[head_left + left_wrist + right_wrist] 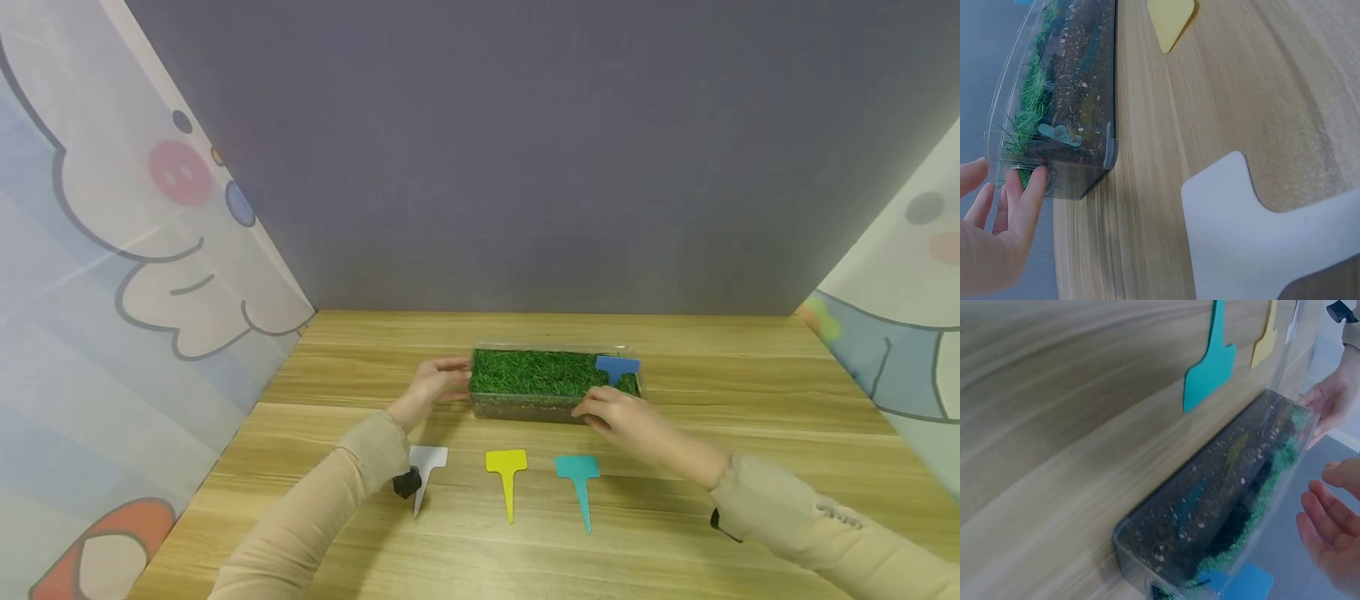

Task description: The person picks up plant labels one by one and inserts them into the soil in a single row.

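A clear plastic box [525, 410] holds dark soil topped with green grass [532, 372]. Near its right end a blue T-shaped plant label [618, 367] stands in the grass. My left hand [435, 387] is at the box's left end; in the left wrist view its extended fingers [1030, 203] touch the end wall. My right hand [618, 415] hovers by the front right part of the box, just below the blue label. The right wrist view shows that hand [1335, 534] with loosely bent fingers, holding nothing.
On the wooden table [697, 383], in front of the box, lie a white label [429, 457], a yellow label [507, 461] and a teal label [577, 468]. The left sleeve [375, 454] passes close to the white one. A grey panel [555, 167] rises behind the table.
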Demonstrator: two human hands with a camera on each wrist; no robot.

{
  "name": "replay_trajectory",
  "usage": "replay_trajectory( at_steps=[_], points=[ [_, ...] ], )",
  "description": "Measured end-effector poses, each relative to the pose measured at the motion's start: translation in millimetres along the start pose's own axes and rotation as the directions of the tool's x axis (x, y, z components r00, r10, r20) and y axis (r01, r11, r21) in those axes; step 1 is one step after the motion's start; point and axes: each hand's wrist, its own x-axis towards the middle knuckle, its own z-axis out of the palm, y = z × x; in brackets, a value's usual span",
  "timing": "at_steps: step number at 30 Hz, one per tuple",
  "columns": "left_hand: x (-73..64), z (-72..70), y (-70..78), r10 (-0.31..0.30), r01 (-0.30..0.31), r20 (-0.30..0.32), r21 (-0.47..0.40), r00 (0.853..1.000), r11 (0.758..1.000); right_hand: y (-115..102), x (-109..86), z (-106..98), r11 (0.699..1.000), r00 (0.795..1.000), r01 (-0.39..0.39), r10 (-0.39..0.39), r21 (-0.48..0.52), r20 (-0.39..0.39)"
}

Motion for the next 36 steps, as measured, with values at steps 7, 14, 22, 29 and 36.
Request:
replay_trajectory(
  at_steps=[7,14,22,29,36],
  points=[
    [1.0,-0.1,-1.3,-0.002,0.002,-0.013,0.006,1.000,1.000,-5,-2.7,6,0.996,0.996,-0.053,0.047,0.070,0.079],
    [0.2,0.0,-0.7,0.006,-0.005,-0.008,0.010,1.000,1.000,-8,-4.5,9,0.988,0.981,-0.124,0.108,0.092,0.160],
    [-2.3,-0.4,0.7,0.008,-0.008,0.019,0.007,1.000,1.000,-9,-6.9,13,0.967,0.934,-0.218,0.166,0.135,0.317],
    [0.8,-0.9,-2.0,0.005,-0.005,0.003,0.009,1.000,1.000,-11,-6.1,17,0.938,0.868,-0.314,0.220,0.148,0.445],
    [0.9,-1.0,-1.9,0.013,-0.013,-0.002,0.007,1.000,1.000,-16,-5.2,18,0.912,0.800,-0.392,0.274,0.119,0.534]
  ],
)
